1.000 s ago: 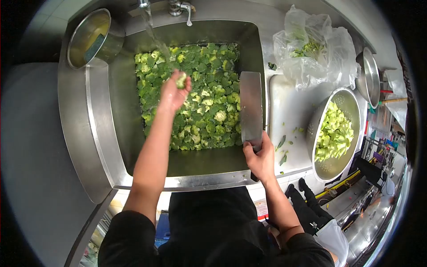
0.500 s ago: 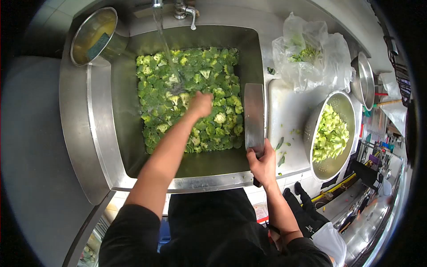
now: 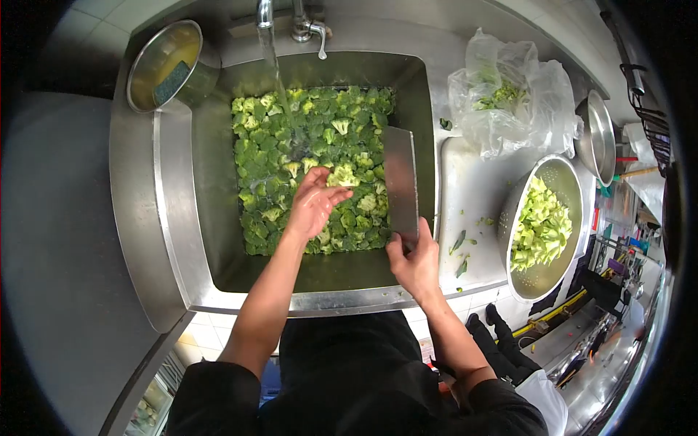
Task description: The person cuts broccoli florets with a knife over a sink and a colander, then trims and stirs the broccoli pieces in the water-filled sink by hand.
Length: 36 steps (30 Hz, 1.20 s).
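Note:
My left hand (image 3: 314,209) is over the sink, palm turned up. A pale-stemmed broccoli floret (image 3: 342,176) sits between its thumb and fingers. Beneath it, many broccoli florets (image 3: 265,156) float in the water that fills the metal sink (image 3: 218,270). My right hand (image 3: 416,264) grips the handle of a cleaver (image 3: 401,178), whose wide blade points away from me over the sink's right side. Water runs from the faucet (image 3: 265,16) onto the florets.
Right of the sink, a white cutting board (image 3: 465,211) carries leaf scraps, beside a colander (image 3: 542,287) of cut pale-green pieces. Behind are a plastic bag (image 3: 494,120) with greens and a metal bowl (image 3: 598,138). Another bowl (image 3: 207,73) holds a sponge at back left. A person's legs show lower right.
My left hand has turned palm up and drawn toward me, with a floret now at its fingers. The cleaver and my right hand have shifted left, the blade now over the florets' edge.

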Available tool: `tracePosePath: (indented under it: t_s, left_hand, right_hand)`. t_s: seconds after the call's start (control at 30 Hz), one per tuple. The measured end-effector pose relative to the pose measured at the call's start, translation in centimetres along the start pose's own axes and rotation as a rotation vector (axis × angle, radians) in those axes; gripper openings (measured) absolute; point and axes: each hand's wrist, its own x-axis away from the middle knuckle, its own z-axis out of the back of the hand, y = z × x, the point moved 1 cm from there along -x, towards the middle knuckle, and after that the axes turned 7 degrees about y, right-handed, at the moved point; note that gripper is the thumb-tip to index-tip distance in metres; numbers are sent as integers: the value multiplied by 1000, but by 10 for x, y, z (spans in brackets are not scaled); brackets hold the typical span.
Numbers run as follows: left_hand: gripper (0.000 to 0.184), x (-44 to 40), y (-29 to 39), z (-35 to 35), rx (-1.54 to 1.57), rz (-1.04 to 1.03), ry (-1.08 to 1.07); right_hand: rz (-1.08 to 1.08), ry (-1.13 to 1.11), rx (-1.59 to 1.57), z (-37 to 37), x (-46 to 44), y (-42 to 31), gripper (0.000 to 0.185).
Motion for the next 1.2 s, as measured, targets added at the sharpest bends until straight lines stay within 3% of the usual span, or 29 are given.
tracePosePath:
  t_s: [0.03, 0.1, 0.2, 0.33, 0.47, 0.53, 0.6, 0.67, 0.7, 0.8, 0.93, 1.2]
  left_hand:
    - [21, 9, 6, -13, 191, 4, -53]
    - [16, 20, 5, -21, 240, -34, -80]
    - [12, 21, -1, -35, 264, -56, 16]
    - [20, 7, -3, -37, 221, -118, 75]
    - [21, 6, 5, -35, 31, -190, 114]
    - [28, 11, 12, -42, 9, -189, 148]
    - [42, 19, 19, -52, -210, -240, 162]
    - [48, 28, 27, -54, -392, -212, 119]
    - [55, 32, 30, -55, -572, -187, 78]
    - [54, 43, 27, -70, -378, -248, 69]
    - [48, 56, 41, -73, -639, -277, 85]
    - [49, 55, 17, -68, -548, -343, 103]
  right_hand:
    - [30, -22, 38, -2, -1, -14, 25]
    - [128, -26, 51, -10, -1, -24, 39]
    - [276, 7, 12, -18, -3, -40, 40]
    - [274, 30, 46, -22, -12, -44, 40]
    - [213, -8, 15, -17, -18, -44, 41]
    - [186, 27, -27, -16, -18, -49, 12]
    - [169, 12, -25, -15, -17, -47, 12]
    - [181, -57, 18, -17, -15, -46, 42]
    - [217, -42, 2, -20, -14, -46, 43]
    - [304, -19, 13, -23, -12, -57, 45]
    - [398, 18, 35, -21, -10, -68, 48]
    - [517, 59, 130, -34, -14, -52, 44]
